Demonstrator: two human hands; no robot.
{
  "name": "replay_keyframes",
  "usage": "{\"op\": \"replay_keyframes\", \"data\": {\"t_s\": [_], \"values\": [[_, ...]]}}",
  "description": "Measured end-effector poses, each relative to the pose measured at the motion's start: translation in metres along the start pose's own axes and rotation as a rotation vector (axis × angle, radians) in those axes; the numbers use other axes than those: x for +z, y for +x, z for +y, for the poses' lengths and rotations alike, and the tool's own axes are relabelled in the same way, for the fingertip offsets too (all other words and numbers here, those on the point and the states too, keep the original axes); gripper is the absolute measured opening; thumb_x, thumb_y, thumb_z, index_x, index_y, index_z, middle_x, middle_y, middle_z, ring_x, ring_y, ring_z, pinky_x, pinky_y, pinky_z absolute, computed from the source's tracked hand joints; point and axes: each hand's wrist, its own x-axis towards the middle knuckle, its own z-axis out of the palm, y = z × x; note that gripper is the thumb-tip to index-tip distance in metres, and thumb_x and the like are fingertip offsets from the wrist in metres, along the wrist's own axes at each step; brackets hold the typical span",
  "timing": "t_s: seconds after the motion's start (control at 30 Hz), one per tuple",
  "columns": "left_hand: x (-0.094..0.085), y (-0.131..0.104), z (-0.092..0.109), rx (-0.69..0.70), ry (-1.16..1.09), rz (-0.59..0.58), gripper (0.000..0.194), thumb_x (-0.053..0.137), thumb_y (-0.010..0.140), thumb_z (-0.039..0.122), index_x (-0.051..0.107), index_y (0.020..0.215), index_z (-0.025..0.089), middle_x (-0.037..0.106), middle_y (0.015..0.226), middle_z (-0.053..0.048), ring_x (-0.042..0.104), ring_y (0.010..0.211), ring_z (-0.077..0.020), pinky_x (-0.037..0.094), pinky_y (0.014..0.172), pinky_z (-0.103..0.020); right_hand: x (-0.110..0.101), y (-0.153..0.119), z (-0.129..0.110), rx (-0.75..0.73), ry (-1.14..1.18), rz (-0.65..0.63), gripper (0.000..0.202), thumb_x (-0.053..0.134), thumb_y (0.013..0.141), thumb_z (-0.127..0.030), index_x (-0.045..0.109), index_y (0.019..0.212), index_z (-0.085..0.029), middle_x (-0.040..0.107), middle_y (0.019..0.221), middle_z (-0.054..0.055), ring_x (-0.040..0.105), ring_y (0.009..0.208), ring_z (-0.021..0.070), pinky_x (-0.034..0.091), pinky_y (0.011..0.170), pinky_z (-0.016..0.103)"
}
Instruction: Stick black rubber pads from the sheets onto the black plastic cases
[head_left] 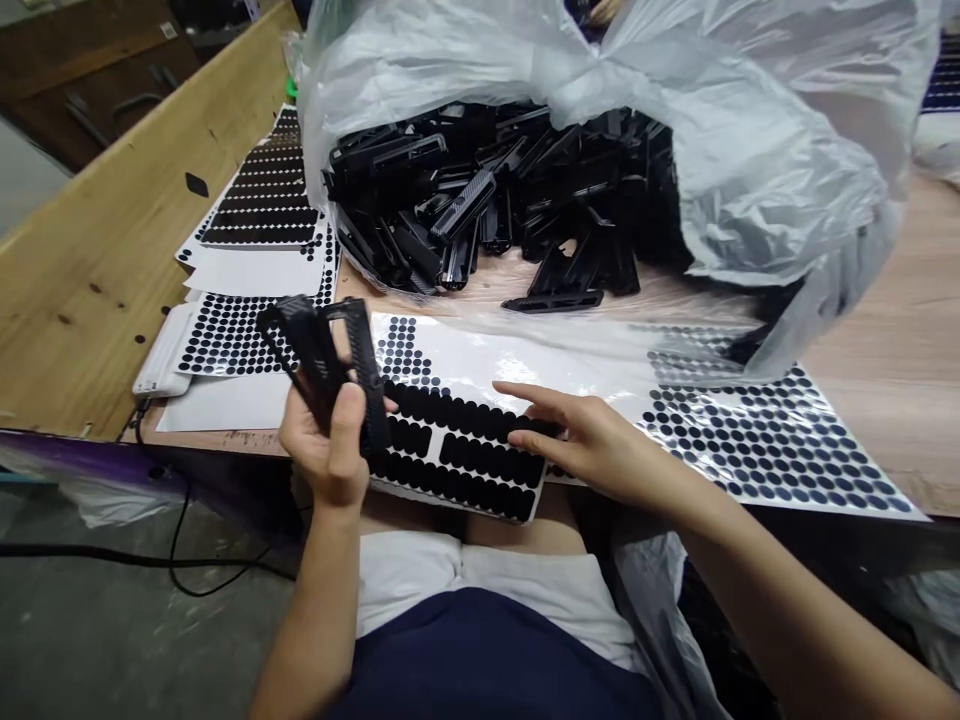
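In my left hand (330,455) are a few black plastic frame-like pieces (363,350), gripped upright between thumb and fingers. My right hand (589,438) is over a thick sheet of black scallop-edged stickers (487,455), with index finger and thumb stretched apart and nothing visible between them. Its fingertips are at or just above the sheet; contact is unclear. A white gap shows mid-sheet where the backing is bare. Beneath lies a wide glossy sheet of black round stickers (780,435), partly peeled to white. The sticker sheet juts past the table's front edge over my lap.
A large translucent plastic bag (750,130) spills many black plastic pieces (465,200) across the back of the table. More sticker sheets (259,200) are stacked at left beside a wooden board (120,230). A white device (163,355) with a cable sits near the front left corner.
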Motion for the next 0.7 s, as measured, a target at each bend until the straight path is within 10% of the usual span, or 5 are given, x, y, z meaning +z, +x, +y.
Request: {"op": "replay_keyframes", "data": {"t_s": [0.2, 0.5, 0.6, 0.7], "values": [[0.051, -0.025, -0.016, -0.555, -0.451, -0.583, 0.040, 0.073, 0.088, 0.055, 0.060, 0.095, 0.017, 0.076, 0.082, -0.007, 0.066, 0.048, -0.0149, 0.059, 0.058, -0.032, 0.007, -0.005, 0.007, -0.125, -0.249, 0.187, 0.043, 0.068, 0.094, -0.029, 0.064, 0.136, -0.021, 0.076, 0.099, 0.009, 0.071, 0.091, 0.0289, 0.057, 0.079, 0.042], [0.056, -0.024, -0.035, -0.692, -0.473, -0.604, 0.037, 0.072, 0.090, 0.048, 0.060, 0.102, 0.016, 0.078, 0.099, -0.011, 0.068, 0.051, -0.0133, 0.047, 0.047, -0.024, -0.012, -0.019, 0.018, -0.369, -0.363, 0.238, 0.009, 0.068, 0.097, -0.021, 0.072, 0.088, -0.021, 0.072, 0.079, 0.006, 0.062, 0.076, 0.0231, 0.051, 0.068, 0.038], [0.057, -0.022, -0.033, -0.733, -0.494, -0.577, 0.040, 0.072, 0.090, 0.050, 0.060, 0.104, 0.015, 0.078, 0.101, -0.012, 0.068, 0.052, -0.0123, 0.054, 0.055, -0.027, -0.022, -0.021, 0.000, -0.470, -0.134, 0.240, 0.006, 0.072, 0.093, -0.019, 0.073, 0.090, -0.024, 0.074, 0.080, 0.003, 0.065, 0.076, 0.0209, 0.054, 0.070, 0.037], [0.057, -0.020, -0.033, -0.761, -0.522, -0.587, 0.044, 0.072, 0.089, 0.052, 0.058, 0.106, 0.013, 0.077, 0.104, -0.013, 0.066, 0.049, -0.0111, 0.060, 0.064, -0.032, -0.031, -0.012, -0.016, -0.260, 0.254, 0.388, 0.004, 0.079, 0.089, -0.027, 0.076, 0.088, -0.028, 0.076, 0.085, 0.001, 0.070, 0.083, 0.0197, 0.058, 0.076, 0.035]]}}
